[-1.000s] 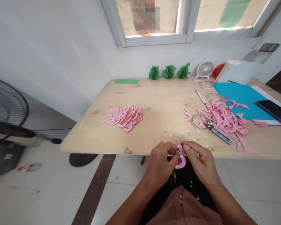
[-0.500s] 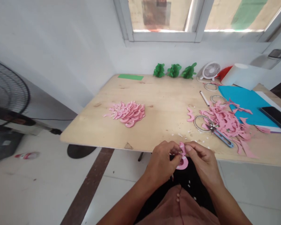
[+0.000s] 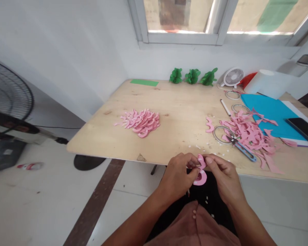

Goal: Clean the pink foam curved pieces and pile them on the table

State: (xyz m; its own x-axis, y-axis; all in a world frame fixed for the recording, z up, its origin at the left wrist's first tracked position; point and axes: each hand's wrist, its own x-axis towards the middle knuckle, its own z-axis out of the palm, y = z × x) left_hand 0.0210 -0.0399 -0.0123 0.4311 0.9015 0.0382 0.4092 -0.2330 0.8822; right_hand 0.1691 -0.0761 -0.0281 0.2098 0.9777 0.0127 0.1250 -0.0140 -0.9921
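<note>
Just below the near edge of the wooden table [image 3: 174, 102], my left hand [image 3: 178, 176] and my right hand [image 3: 222, 176] are both closed on a small rolled pink foam piece [image 3: 200, 172]. The fingertips of both hands pinch its upper end, while a curled pink loop hangs beneath them. A heap of curved pink cut shapes [image 3: 141, 121] lies on the table's left part. A larger pile of pink scraps [image 3: 248, 133] lies at the right, with blue-handled snips [image 3: 242, 148] resting on its near side.
Tape rings [image 3: 222, 134], a white pen [image 3: 225, 107], blue sheets [image 3: 268, 109], a dark phone [image 3: 304, 128], a small white fan [image 3: 232, 77] and three green paper shapes [image 3: 192, 76] sit on the table. A large floor fan [image 3: 7, 102] stands at the left.
The view has shifted a little left and down, so the table sits slightly higher and further right. Both hands stay pinched on the pink piece with only small finger movement.
</note>
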